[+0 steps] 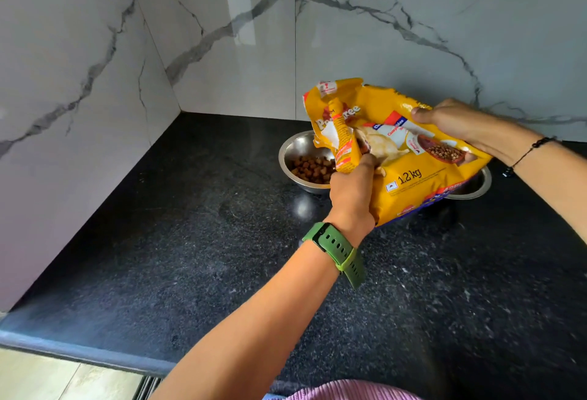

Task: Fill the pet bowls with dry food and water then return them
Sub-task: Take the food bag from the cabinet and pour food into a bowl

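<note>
head | food bag (413,174) lies sideways — mouth left | both hands (351,190) (454,123) grip it

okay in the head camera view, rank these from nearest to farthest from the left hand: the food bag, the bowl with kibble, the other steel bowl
1. Food bag: gripped by the left hand near its open end.
2. Bowl with kibble: just beyond the hand, under the bag's mouth.
3. Other steel bowl: off right, mostly hidden behind the bag.

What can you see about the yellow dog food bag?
The bag is crinkly yellow plastic, printed with a dog, kibble and "1.2 kg". It is tipped sideways above two metal bowls, its torn open top over the left bowl, which holds kibble. The left hand pinches its top; the right hand holds its far end.
</note>
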`<state>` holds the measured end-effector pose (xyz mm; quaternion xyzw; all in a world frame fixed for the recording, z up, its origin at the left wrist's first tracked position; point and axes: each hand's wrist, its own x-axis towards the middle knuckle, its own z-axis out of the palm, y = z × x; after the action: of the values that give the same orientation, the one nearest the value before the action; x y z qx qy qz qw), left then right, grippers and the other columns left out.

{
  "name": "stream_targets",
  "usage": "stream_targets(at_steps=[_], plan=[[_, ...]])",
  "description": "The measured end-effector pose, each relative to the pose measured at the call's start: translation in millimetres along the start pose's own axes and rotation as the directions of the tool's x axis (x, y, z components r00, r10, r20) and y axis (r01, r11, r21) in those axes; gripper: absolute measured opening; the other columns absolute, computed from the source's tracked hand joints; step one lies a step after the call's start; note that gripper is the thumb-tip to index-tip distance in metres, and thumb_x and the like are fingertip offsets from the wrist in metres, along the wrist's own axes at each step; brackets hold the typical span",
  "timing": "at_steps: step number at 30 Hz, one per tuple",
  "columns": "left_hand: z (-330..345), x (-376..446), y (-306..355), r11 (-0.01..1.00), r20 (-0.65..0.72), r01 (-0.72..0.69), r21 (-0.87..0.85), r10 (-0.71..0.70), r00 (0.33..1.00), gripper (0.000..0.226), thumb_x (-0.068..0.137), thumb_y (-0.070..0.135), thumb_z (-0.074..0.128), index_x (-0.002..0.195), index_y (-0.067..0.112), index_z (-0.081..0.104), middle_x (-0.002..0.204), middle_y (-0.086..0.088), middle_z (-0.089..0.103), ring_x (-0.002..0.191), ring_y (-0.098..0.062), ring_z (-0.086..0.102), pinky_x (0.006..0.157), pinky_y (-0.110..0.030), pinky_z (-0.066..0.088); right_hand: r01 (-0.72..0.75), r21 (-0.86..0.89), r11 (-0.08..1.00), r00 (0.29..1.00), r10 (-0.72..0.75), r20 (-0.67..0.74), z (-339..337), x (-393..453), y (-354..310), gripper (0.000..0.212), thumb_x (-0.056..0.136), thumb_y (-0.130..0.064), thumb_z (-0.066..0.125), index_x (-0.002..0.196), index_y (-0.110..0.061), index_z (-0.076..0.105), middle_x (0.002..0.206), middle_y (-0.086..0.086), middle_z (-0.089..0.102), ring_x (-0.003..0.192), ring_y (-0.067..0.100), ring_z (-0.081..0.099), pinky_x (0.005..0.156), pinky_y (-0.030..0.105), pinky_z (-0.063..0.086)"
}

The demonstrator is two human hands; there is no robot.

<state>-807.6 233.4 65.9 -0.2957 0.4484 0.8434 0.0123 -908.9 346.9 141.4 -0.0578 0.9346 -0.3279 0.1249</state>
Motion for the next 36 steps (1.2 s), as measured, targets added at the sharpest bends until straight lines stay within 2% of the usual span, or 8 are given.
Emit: stream_targets(at_steps=[6,12,16,19,24,29,33,36], plan=[[0,1,3,1.0,-0.028,-0.009,-0.025,0.008,1.0,0.022,0.082,0.025,0.069,0.094,0.017,0.052,0.114,-0.018,0.066,0.099,-0.036,0.067,0.083,-0.05,0.056,-0.018,0.005,1.0,1.0,0.018,0.009,2,1,1,0.052,0.094,-0.044,0.048,0.115,0.002,0.057,0.113,0.028,0.062,0.086,0.035,0.062,0.077,0.042,0.046],[4,1,2,0.982,-0.084,-0.186,-0.011,0.185,0.979,0.059,0.063,0.04,0.072,0.114,0.015,0.058,0.111,-0.013,0.068,0.098,-0.034,0.067,0.085,-0.052,0.055,0.034,0.104,0.994,0.998,-0.028,-0.065,-2,2,-4,0.058,0.093,-0.045,0.05,0.114,0.009,0.057,0.107,0.034,0.063,0.076,0.034,0.063,0.075,0.047,0.049],[1,0,8,0.999,-0.006,-0.015,-0.036,0.014,1.0,0.018,0.083,0.023,0.067,0.093,0.015,0.054,0.109,-0.015,0.067,0.093,-0.034,0.067,0.076,-0.046,0.057,0.023,0.002,1.0,1.0,-0.023,-0.021,-2,6,-7,0.046,0.094,-0.039,0.051,0.11,0.004,0.06,0.107,0.03,0.064,0.059,0.022,0.054,0.06,0.029,0.043],[1,1,7,1.0,0.005,-0.009,-0.018,0.009,1.0,0.017,0.085,0.021,0.066,0.094,0.015,0.054,0.114,-0.018,0.067,0.094,-0.035,0.067,0.079,-0.047,0.057,0.008,0.01,1.0,1.0,-0.008,-0.011,-2,8,-6,0.039,0.094,-0.039,0.051,0.1,-0.001,0.058,0.091,0.022,0.062,0.059,0.023,0.054,0.059,0.029,0.043],[1,-2,12,0.998,0.0,-0.008,-0.055,0.008,1.0,0.046,0.084,0.025,0.067,0.123,0.01,0.047,0.119,-0.018,0.064,0.102,-0.037,0.066,0.076,-0.044,0.056,-0.001,0.001,1.0,1.0,0.001,-0.004,-3,10,-4,0.033,0.094,-0.039,0.05,0.085,-0.008,0.056,0.074,0.012,0.057,0.057,0.022,0.052,0.055,0.023,0.039],[6,-2,7,0.983,-0.075,-0.182,-0.005,0.182,0.981,0.062,0.057,0.041,0.071,0.111,0.015,0.057,0.111,-0.013,0.067,0.098,-0.035,0.067,0.086,-0.053,0.055,0.055,0.061,0.997,0.994,-0.049,-0.096,-5,9,-4,0.05,0.092,-0.047,0.05,0.095,0.001,0.061,0.085,0.023,0.064,0.076,0.037,0.064,0.065,0.037,0.048],[2,-2,13,0.999,0.01,-0.04,-0.037,0.04,0.999,0.03,0.082,0.026,0.068,0.105,0.012,0.055,0.116,-0.018,0.066,0.097,-0.035,0.066,0.085,-0.05,0.054,0.037,-0.044,0.998,0.998,-0.039,-0.043,-4,10,-8,0.039,0.093,-0.041,0.051,0.098,-0.004,0.059,0.095,0.025,0.062,0.063,0.026,0.056,0.057,0.026,0.041],[2,2,10,1.0,0.042,0.003,-0.027,-0.002,0.999,0.014,0.086,0.022,0.065,0.093,0.016,0.055,0.117,-0.018,0.066,0.098,-0.036,0.066,0.085,-0.05,0.055,0.018,-0.056,0.998,1.0,-0.018,-0.013,-3,13,-7,0.045,0.094,-0.04,0.051,0.106,0.003,0.06,0.106,0.029,0.063,0.067,0.027,0.057,0.061,0.031,0.045]])
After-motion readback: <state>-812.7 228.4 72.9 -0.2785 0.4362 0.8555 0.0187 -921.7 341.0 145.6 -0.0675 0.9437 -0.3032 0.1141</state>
